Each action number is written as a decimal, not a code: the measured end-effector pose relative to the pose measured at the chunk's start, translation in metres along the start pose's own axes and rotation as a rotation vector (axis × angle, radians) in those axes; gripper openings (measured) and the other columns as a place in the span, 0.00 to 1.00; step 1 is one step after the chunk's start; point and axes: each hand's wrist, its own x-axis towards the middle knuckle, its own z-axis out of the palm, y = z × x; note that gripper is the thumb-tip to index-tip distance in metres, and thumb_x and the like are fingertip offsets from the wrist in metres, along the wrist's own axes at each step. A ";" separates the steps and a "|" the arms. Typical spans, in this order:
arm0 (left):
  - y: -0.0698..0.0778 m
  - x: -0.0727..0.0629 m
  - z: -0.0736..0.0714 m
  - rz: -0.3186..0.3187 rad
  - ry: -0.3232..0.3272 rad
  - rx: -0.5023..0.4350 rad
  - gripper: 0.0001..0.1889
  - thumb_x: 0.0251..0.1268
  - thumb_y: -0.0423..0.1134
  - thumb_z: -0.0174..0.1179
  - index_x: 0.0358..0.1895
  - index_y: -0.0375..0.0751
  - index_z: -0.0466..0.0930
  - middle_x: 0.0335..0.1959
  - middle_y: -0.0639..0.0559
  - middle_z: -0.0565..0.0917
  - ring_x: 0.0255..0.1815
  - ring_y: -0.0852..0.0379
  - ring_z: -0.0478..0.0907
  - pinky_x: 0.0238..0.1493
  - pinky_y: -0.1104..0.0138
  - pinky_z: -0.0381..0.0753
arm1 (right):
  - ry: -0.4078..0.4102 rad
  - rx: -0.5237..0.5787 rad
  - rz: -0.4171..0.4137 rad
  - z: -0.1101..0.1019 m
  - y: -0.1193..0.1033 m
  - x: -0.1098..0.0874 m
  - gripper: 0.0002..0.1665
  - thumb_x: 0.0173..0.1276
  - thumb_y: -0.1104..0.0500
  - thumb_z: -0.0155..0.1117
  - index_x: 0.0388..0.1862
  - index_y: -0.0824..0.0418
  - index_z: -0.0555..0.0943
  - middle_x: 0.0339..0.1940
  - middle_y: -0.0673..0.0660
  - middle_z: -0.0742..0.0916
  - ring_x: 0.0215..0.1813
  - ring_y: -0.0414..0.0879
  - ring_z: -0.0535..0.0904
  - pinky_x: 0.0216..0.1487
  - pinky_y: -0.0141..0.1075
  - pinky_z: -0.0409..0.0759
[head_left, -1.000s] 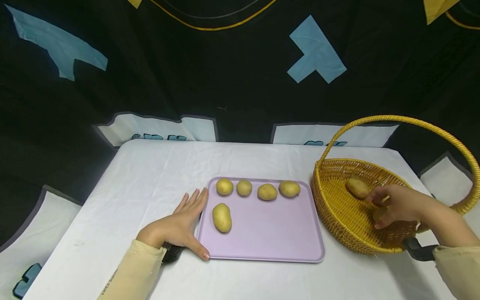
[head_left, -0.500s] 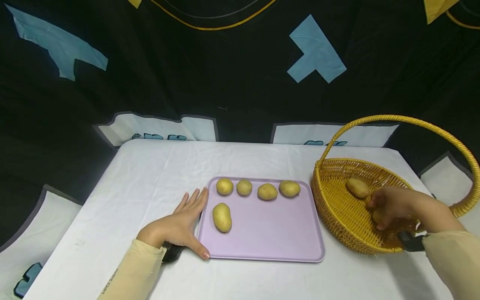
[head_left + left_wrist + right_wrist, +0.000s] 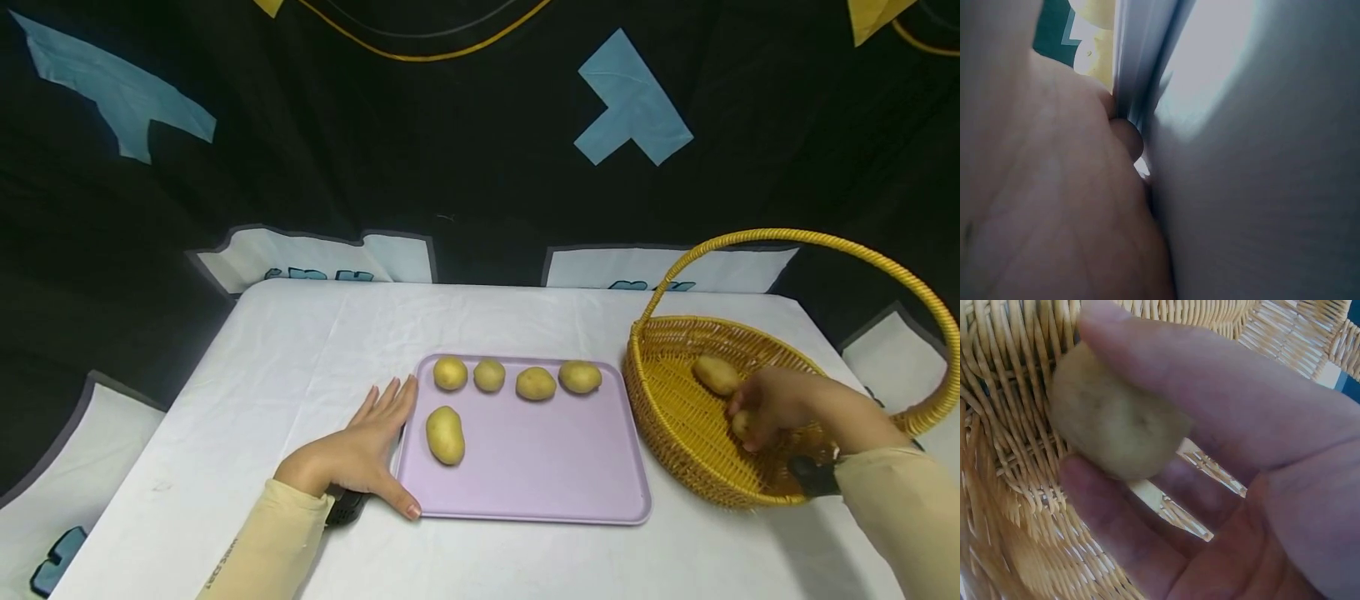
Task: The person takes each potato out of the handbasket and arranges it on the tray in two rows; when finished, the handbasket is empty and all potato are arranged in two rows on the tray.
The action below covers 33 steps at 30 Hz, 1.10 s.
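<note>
Inside the wicker basket (image 3: 675,433), my right hand (image 3: 787,408) grips a potato (image 3: 1119,419) between thumb and curled fingers, as the right wrist view shows up close. Another potato (image 3: 716,375) lies in the basket just beyond the fingertips. My left hand (image 3: 352,458) rests spread at the left edge of the lilac tray (image 3: 540,467), thumb at its near corner. On that tray a row of potatoes (image 3: 536,384) runs along the far side, with one larger potato (image 3: 446,436) below the row's left end. The left wrist view shows the palm beside the tray's rim (image 3: 1138,56).
The basket's tall arched handle (image 3: 810,237) rises over the right side of the table. A white cloth (image 3: 360,333) covers the tabletop. Behind it hangs a black curtain (image 3: 450,167) with blue and yellow shapes.
My right hand has closed round the potato in the basket and moved slightly left with it. The left hand and the tray have stayed in place.
</note>
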 end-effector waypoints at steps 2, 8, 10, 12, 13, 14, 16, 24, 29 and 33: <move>0.000 0.000 -0.001 -0.002 0.002 0.002 0.88 0.18 0.74 0.79 0.80 0.34 0.29 0.81 0.38 0.32 0.80 0.42 0.24 0.76 0.46 0.23 | 0.005 0.015 -0.026 -0.001 -0.001 0.000 0.19 0.48 0.72 0.80 0.37 0.66 0.81 0.32 0.51 0.81 0.36 0.47 0.75 0.36 0.38 0.79; 0.001 0.000 -0.002 -0.001 0.003 -0.003 0.88 0.18 0.73 0.79 0.80 0.33 0.29 0.81 0.37 0.33 0.80 0.42 0.25 0.76 0.46 0.23 | 0.063 -0.041 -0.038 -0.005 -0.006 -0.005 0.21 0.46 0.68 0.82 0.38 0.65 0.81 0.37 0.55 0.82 0.40 0.50 0.74 0.39 0.40 0.77; 0.001 0.000 -0.001 -0.001 0.001 -0.008 0.88 0.18 0.72 0.79 0.80 0.33 0.30 0.81 0.37 0.33 0.80 0.41 0.24 0.76 0.46 0.23 | 0.101 -0.068 -0.037 -0.007 -0.007 -0.008 0.22 0.46 0.65 0.84 0.39 0.64 0.82 0.39 0.57 0.81 0.41 0.52 0.74 0.41 0.41 0.76; 0.002 0.001 -0.001 0.000 0.000 -0.010 0.88 0.18 0.72 0.79 0.80 0.33 0.30 0.81 0.37 0.33 0.80 0.41 0.24 0.76 0.46 0.23 | 0.139 -0.085 -0.036 -0.008 -0.010 -0.013 0.24 0.46 0.62 0.85 0.41 0.63 0.83 0.41 0.58 0.81 0.43 0.53 0.74 0.42 0.42 0.76; 0.002 0.000 -0.001 0.000 -0.001 -0.010 0.88 0.19 0.73 0.79 0.80 0.33 0.29 0.81 0.37 0.32 0.80 0.41 0.24 0.76 0.46 0.23 | 0.158 -0.088 -0.039 -0.008 -0.011 -0.014 0.25 0.46 0.61 0.85 0.42 0.63 0.83 0.41 0.58 0.82 0.43 0.53 0.74 0.42 0.42 0.76; 0.002 0.000 -0.001 0.000 -0.001 -0.011 0.88 0.19 0.73 0.79 0.80 0.33 0.29 0.81 0.36 0.32 0.80 0.41 0.24 0.76 0.45 0.23 | 0.182 -0.096 -0.043 -0.008 -0.013 -0.016 0.26 0.45 0.59 0.85 0.43 0.64 0.83 0.42 0.58 0.82 0.43 0.53 0.74 0.42 0.42 0.76; 0.002 0.000 -0.001 -0.003 0.002 -0.012 0.88 0.18 0.73 0.79 0.80 0.34 0.29 0.81 0.36 0.32 0.80 0.41 0.24 0.76 0.45 0.23 | 0.224 -0.090 -0.046 -0.007 -0.018 -0.018 0.29 0.46 0.57 0.86 0.45 0.64 0.83 0.43 0.59 0.81 0.43 0.54 0.74 0.41 0.42 0.76; 0.001 -0.001 0.000 -0.004 0.004 -0.029 0.87 0.18 0.71 0.80 0.81 0.35 0.30 0.81 0.38 0.32 0.80 0.42 0.24 0.76 0.47 0.23 | 0.417 0.014 -0.106 0.013 -0.050 -0.026 0.31 0.49 0.54 0.85 0.51 0.63 0.84 0.47 0.62 0.82 0.44 0.55 0.77 0.37 0.37 0.80; 0.001 -0.001 0.001 0.000 0.007 -0.027 0.87 0.18 0.72 0.80 0.81 0.34 0.31 0.81 0.38 0.33 0.81 0.42 0.25 0.76 0.47 0.23 | 0.576 0.080 -0.141 0.035 -0.071 -0.031 0.30 0.51 0.51 0.84 0.51 0.59 0.85 0.47 0.61 0.84 0.46 0.56 0.80 0.39 0.37 0.82; 0.001 -0.001 0.001 0.001 0.004 -0.023 0.87 0.18 0.72 0.80 0.81 0.34 0.30 0.81 0.38 0.33 0.80 0.42 0.25 0.76 0.46 0.23 | 0.677 0.164 -0.215 0.053 -0.088 -0.030 0.29 0.51 0.53 0.84 0.51 0.59 0.85 0.49 0.60 0.85 0.46 0.55 0.83 0.41 0.33 0.84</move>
